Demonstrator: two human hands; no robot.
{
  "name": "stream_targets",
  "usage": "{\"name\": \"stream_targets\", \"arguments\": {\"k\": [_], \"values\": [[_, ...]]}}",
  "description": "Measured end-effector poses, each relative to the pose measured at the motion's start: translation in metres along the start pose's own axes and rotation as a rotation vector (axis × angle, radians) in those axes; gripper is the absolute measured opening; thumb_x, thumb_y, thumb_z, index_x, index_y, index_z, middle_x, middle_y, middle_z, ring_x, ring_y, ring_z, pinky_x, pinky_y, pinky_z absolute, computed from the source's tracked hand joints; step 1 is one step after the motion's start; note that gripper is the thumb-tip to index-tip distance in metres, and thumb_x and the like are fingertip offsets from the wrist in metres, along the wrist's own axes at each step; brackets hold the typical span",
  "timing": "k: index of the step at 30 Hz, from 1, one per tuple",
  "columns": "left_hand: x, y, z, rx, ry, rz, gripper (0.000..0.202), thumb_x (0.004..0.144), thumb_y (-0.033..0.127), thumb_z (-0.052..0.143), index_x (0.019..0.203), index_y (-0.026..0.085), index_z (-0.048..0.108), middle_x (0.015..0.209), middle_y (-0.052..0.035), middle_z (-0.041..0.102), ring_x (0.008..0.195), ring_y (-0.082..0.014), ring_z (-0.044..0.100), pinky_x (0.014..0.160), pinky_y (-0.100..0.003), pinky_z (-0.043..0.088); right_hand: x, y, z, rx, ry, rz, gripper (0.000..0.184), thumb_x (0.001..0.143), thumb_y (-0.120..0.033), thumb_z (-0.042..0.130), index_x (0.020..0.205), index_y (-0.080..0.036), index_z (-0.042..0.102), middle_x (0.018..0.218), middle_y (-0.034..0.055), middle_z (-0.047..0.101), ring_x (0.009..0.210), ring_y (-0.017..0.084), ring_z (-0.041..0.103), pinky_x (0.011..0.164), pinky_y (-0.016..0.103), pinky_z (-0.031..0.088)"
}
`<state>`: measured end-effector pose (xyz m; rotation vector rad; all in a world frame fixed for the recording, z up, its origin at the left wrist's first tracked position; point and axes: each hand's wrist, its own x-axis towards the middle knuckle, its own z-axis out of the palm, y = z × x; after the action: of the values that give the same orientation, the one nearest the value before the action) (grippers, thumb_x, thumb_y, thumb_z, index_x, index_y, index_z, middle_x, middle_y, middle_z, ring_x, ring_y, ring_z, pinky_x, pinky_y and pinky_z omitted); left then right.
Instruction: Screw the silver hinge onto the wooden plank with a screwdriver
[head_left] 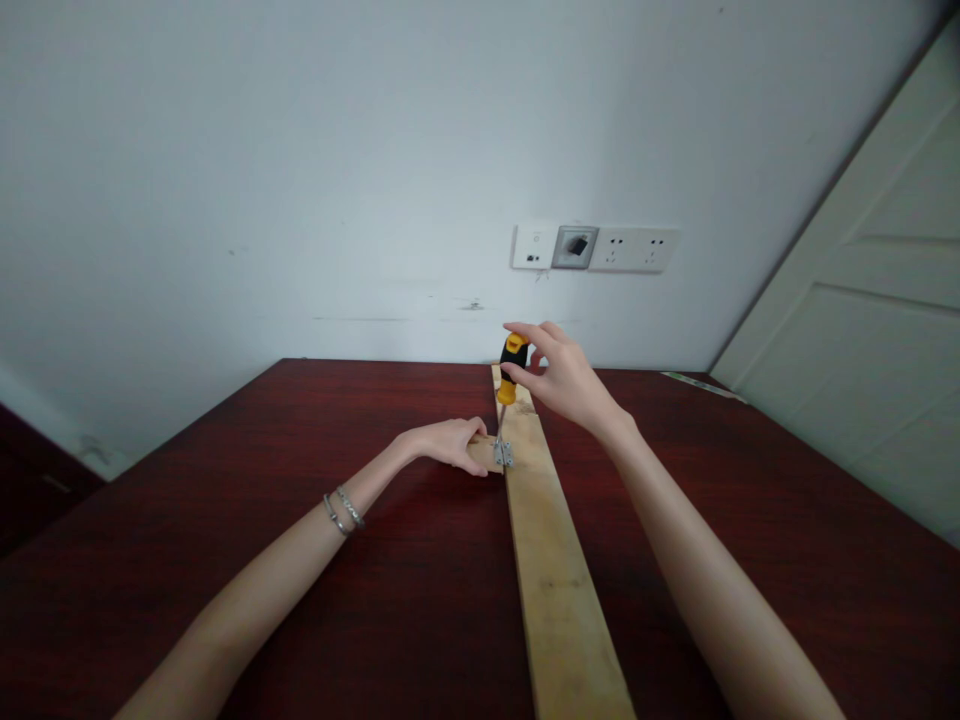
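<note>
My right hand (557, 372) is closed round the black and yellow handle of a screwdriver (514, 356), which stands nearly upright. Its shaft runs down to a small metal hinge (503, 455). The hinge spans the seam between a long wooden plank (559, 575) and a short wooden block (486, 455). My left hand (454, 442) grips the block from the left, thumb on the near side and fingers on the far side. Whether the screwdriver's tip sits in a screw is too small to make out.
The dark red wooden table (390, 580) reaches back to a white wall (337, 180). Sockets and a switch panel (634, 250) are on the wall. A white panelled door (885, 300) stands at the right, with a thin flat strip (705, 386) near the table's back right corner.
</note>
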<state>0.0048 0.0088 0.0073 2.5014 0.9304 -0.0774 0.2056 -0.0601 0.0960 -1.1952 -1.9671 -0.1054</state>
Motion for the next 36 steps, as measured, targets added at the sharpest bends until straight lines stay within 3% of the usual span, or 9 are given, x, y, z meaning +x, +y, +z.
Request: {"name": "stream_targets", "arguments": {"k": [4,11,14,19,22,25,28,32,36], "values": [[0.0005,-0.0003,0.0005,0.002,-0.005,-0.008,0.07,0.064,0.056,0.073,0.117,0.016,0.049,0.107,-0.0088,0.062,0.09,-0.0242,0.061,0.065,-0.025,0.04,-0.0004,-0.0004,0.0011,0.032,-0.007,0.002,0.054,0.081,-0.02,0.055,0.134,-0.018,0.048,0.111,0.0098,0.059,0.081,0.019,0.06,0.077,0.036,0.053],[0.0006,-0.0003,0.0002,0.012,-0.01,0.002,0.071,0.064,0.057,0.072,0.118,0.017,0.049,0.106,-0.0088,0.062,0.088,-0.024,0.061,0.065,-0.025,0.039,-0.0004,-0.0004,-0.0004,-0.026,0.008,-0.007,0.048,0.082,-0.04,0.065,0.126,-0.022,0.058,0.104,0.0071,0.058,0.068,0.015,0.056,0.077,0.036,0.053],[0.0009,-0.0011,0.0006,0.014,-0.008,0.0,0.07,0.064,0.058,0.071,0.117,0.017,0.049,0.106,-0.0088,0.062,0.088,-0.0238,0.061,0.065,-0.025,0.039,-0.0001,-0.0007,-0.0015,-0.032,0.007,-0.018,0.044,0.084,-0.034,0.062,0.126,-0.023,0.057,0.103,0.0066,0.059,0.067,0.015,0.057,0.076,0.035,0.053],[0.0007,-0.0012,0.0008,0.008,-0.005,0.003,0.07,0.064,0.058,0.071,0.116,0.017,0.049,0.106,-0.0083,0.062,0.088,-0.0231,0.06,0.066,-0.026,0.04,-0.0011,-0.0037,0.0003,-0.006,-0.027,-0.056,0.054,0.082,-0.021,0.055,0.135,-0.02,0.046,0.116,0.0096,0.06,0.087,0.021,0.061,0.078,0.036,0.053],[0.0004,-0.0008,0.0006,0.0,-0.003,-0.004,0.069,0.063,0.058,0.071,0.115,0.017,0.05,0.105,-0.008,0.062,0.087,-0.0232,0.061,0.065,-0.026,0.04,-0.0016,-0.0046,0.0012,-0.038,-0.023,-0.039,0.049,0.084,-0.031,0.058,0.132,-0.022,0.05,0.121,0.0107,0.056,0.084,0.02,0.061,0.077,0.038,0.053],[0.0006,-0.001,0.0007,-0.017,-0.008,-0.012,0.07,0.063,0.058,0.072,0.114,0.017,0.05,0.104,-0.0077,0.062,0.086,-0.0233,0.061,0.063,-0.026,0.039,-0.0015,-0.0032,0.0005,-0.077,0.002,0.011,0.045,0.084,-0.043,0.061,0.125,-0.025,0.056,0.113,0.0093,0.054,0.072,0.017,0.058,0.076,0.039,0.053],[0.0009,-0.0017,0.001,-0.021,-0.007,-0.011,0.07,0.063,0.058,0.072,0.115,0.017,0.05,0.105,-0.0078,0.062,0.086,-0.0232,0.061,0.063,-0.026,0.039,-0.0014,-0.0013,-0.0005,-0.062,0.005,0.011,0.043,0.085,-0.038,0.06,0.126,-0.025,0.055,0.106,0.0073,0.055,0.071,0.016,0.059,0.077,0.037,0.053],[0.0011,-0.0023,0.0013,-0.019,-0.007,0.0,0.07,0.064,0.058,0.071,0.116,0.017,0.049,0.106,-0.008,0.062,0.087,-0.0227,0.061,0.066,-0.025,0.04,-0.0016,-0.0014,0.0002,-0.038,-0.021,0.003,0.055,0.085,-0.027,0.055,0.138,-0.019,0.043,0.112,0.0101,0.057,0.083,0.02,0.062,0.078,0.038,0.052],[0.0007,-0.001,0.0008,-0.002,-0.008,-0.012,0.072,0.063,0.059,0.071,0.117,0.016,0.05,0.107,-0.0086,0.062,0.088,-0.0231,0.06,0.066,-0.026,0.04,-0.0016,-0.0018,0.0026,-0.096,-0.029,0.005,0.053,0.088,-0.038,0.054,0.137,-0.02,0.046,0.113,0.0107,0.057,0.085,0.022,0.061,0.079,0.039,0.052]]}}
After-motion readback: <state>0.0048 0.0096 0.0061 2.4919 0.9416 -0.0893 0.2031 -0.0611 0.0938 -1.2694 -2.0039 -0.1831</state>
